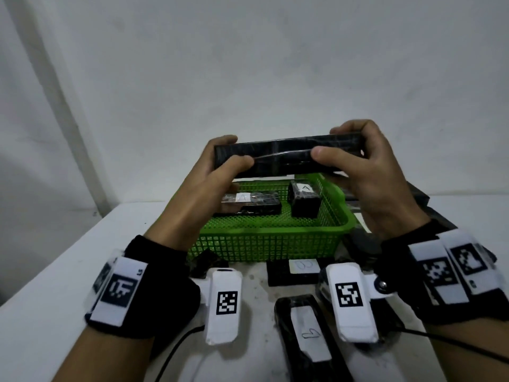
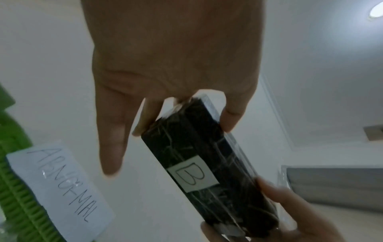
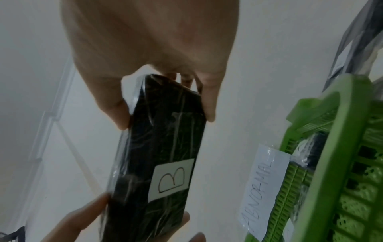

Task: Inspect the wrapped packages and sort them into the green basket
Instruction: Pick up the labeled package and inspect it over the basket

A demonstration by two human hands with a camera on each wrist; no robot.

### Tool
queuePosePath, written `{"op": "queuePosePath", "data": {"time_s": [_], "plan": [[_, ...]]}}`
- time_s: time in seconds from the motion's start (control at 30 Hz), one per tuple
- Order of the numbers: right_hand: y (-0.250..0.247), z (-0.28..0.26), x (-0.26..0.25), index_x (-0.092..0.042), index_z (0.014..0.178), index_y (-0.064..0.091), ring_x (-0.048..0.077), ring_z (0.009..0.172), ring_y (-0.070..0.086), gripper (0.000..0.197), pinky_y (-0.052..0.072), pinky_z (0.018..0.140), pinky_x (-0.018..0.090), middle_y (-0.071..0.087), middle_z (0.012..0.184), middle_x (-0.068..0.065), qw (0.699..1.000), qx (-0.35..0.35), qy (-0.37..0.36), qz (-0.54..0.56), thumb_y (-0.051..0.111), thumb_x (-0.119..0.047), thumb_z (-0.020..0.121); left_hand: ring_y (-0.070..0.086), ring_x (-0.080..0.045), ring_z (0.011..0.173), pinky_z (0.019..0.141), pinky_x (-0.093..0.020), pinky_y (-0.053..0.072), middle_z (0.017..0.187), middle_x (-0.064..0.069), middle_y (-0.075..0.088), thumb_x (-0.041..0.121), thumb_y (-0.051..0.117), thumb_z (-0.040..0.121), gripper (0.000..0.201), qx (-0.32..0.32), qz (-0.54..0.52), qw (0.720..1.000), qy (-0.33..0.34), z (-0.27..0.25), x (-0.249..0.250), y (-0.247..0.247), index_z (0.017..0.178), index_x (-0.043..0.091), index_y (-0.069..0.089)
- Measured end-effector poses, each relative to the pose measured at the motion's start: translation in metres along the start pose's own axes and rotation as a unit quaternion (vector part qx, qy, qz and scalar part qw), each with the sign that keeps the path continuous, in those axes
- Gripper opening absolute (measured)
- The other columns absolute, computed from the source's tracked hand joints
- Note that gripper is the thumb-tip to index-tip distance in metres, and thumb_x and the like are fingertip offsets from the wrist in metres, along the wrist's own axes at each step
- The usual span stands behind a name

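A long black plastic-wrapped package [image 1: 286, 157] is held level in the air above the green basket [image 1: 264, 244]. My left hand [image 1: 220, 164] grips its left end and my right hand [image 1: 355, 158] grips its right end. On its far side it carries a white label with the letter B [image 2: 192, 173], also plain in the right wrist view on the package [image 3: 163, 147]. Inside the basket lie two black wrapped packages marked A, one long [image 1: 250, 205] and one short [image 1: 304, 199]. A paper label reading ABNORMAL [image 3: 263, 188] is taped to the basket's far wall.
More black wrapped packages lie on the white table in front of the basket: one with a B label [image 1: 297, 271], a long one [image 1: 308, 337] and a small one [image 1: 205, 263]. Others are piled at the right [image 1: 424, 199]. A white wall stands close behind.
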State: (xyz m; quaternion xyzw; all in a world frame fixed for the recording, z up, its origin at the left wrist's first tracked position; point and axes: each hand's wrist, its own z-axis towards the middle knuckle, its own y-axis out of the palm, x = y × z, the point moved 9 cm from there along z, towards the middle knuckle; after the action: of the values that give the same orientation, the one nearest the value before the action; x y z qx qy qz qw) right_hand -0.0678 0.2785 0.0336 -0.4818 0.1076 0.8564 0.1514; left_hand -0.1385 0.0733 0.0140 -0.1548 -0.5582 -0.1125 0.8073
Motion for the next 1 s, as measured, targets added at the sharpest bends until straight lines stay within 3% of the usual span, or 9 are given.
{"op": "queuePosePath", "data": {"time_s": [0.07, 0.13, 0.23, 0.27, 0.37, 0.6, 0.73, 0.87, 1.0], "plan": [[-0.002, 0.0, -0.008, -0.03, 0.097, 0.056, 0.007, 0.094, 0.062, 0.031, 0.053, 0.087, 0.03, 0.062, 0.095, -0.02, 1.0, 0.005, -0.031, -0.001, 0.075, -0.044, 0.077, 0.071, -0.025, 0.102, 0.069, -0.035, 0.06, 0.13, 0.005, 0.062, 0.056, 0.057, 0.089, 0.053, -0.023, -0.014, 0.999, -0.018, -0.001, 0.0, 0.005, 0.138, 0.04, 0.046], [-0.002, 0.002, -0.009, -0.031, 0.104, 0.058, 0.004, 0.105, 0.058, 0.028, 0.045, 0.096, 0.029, 0.06, 0.111, -0.015, 0.999, -0.003, -0.033, 0.008, 0.061, -0.053, 0.086, 0.076, -0.023, 0.088, 0.061, -0.033, 0.059, 0.123, 0.002, 0.067, 0.049, 0.052, 0.095, 0.046, -0.012, -0.067, 0.998, -0.002, 0.0, 0.004, 0.006, 0.137, 0.031, 0.049], [0.0, 0.006, 0.009, -0.032, 0.139, 0.044, 0.012, 0.122, 0.061, 0.067, 0.048, 0.104, 0.04, 0.062, 0.13, -0.011, 0.998, -0.046, 0.047, -0.02, 0.073, -0.052, 0.082, 0.073, -0.013, 0.087, 0.061, -0.032, 0.059, 0.114, 0.001, 0.067, 0.02, 0.057, 0.097, 0.04, 0.077, -0.094, 0.99, 0.074, 0.002, 0.008, -0.007, 0.135, 0.029, 0.048], [0.002, 0.004, 0.016, -0.029, 0.143, 0.042, 0.018, 0.118, 0.066, 0.077, 0.053, 0.098, 0.043, 0.067, 0.126, -0.009, 0.994, -0.06, 0.085, -0.014, 0.078, -0.046, 0.077, 0.071, -0.013, 0.097, 0.072, -0.036, 0.061, 0.122, -0.002, 0.063, 0.018, 0.059, 0.092, 0.048, 0.085, -0.087, 0.988, 0.092, 0.003, 0.006, -0.009, 0.136, 0.032, 0.045], [0.007, -0.001, 0.023, -0.018, 0.131, 0.057, 0.025, 0.098, 0.075, 0.066, 0.062, 0.074, 0.037, 0.076, 0.115, 0.003, 0.987, -0.085, 0.135, -0.001, 0.075, -0.039, 0.072, 0.066, -0.02, 0.115, 0.096, -0.044, 0.055, 0.137, -0.005, 0.057, 0.025, 0.073, 0.086, 0.068, 0.06, -0.07, 0.991, 0.101, 0.004, 0.002, -0.004, 0.144, 0.031, 0.038], [-0.006, 0.0, 0.022, -0.017, 0.122, 0.063, 0.006, 0.072, 0.073, 0.036, 0.049, 0.044, 0.023, 0.074, 0.093, -0.006, 0.992, -0.04, 0.119, 0.01, 0.071, -0.028, 0.089, 0.065, -0.017, 0.112, 0.087, -0.034, 0.06, 0.127, -0.001, 0.053, 0.0, 0.071, 0.087, 0.062, 0.036, 0.036, 0.976, 0.214, -0.007, 0.027, 0.013, 0.134, 0.015, 0.033], [-0.008, 0.002, 0.012, -0.02, 0.121, 0.059, 0.011, 0.084, 0.075, 0.035, 0.056, 0.054, 0.025, 0.071, 0.098, -0.006, 0.995, -0.056, 0.077, 0.029, 0.071, -0.016, 0.089, 0.062, -0.005, 0.115, 0.092, -0.026, 0.056, 0.128, 0.012, 0.051, 0.008, 0.07, 0.09, 0.066, 0.042, 0.058, 0.973, 0.22, -0.01, 0.024, 0.016, 0.14, 0.013, 0.028], [0.003, -0.002, 0.0, -0.023, 0.13, 0.051, 0.017, 0.101, 0.074, 0.048, 0.062, 0.07, 0.032, 0.069, 0.11, -0.005, 0.993, -0.085, 0.033, 0.069, 0.068, -0.008, 0.088, 0.058, 0.001, 0.12, 0.095, -0.029, 0.052, 0.126, 0.021, 0.061, 0.05, 0.054, 0.093, 0.05, 0.082, 0.017, 0.986, 0.146, -0.003, 0.009, 0.006, 0.138, 0.034, 0.042], [-0.01, 0.002, 0.006, -0.033, 0.134, 0.057, 0.016, 0.102, 0.074, 0.057, 0.063, 0.073, 0.035, 0.065, 0.125, -0.004, 0.998, -0.046, 0.028, 0.011, 0.076, -0.014, 0.083, 0.069, -0.015, 0.11, 0.067, -0.026, 0.056, 0.119, 0.012, 0.071, 0.047, 0.057, 0.095, 0.033, 0.035, -0.002, 0.999, 0.011, 0.006, -0.014, 0.008, 0.125, 0.033, 0.062]]}}
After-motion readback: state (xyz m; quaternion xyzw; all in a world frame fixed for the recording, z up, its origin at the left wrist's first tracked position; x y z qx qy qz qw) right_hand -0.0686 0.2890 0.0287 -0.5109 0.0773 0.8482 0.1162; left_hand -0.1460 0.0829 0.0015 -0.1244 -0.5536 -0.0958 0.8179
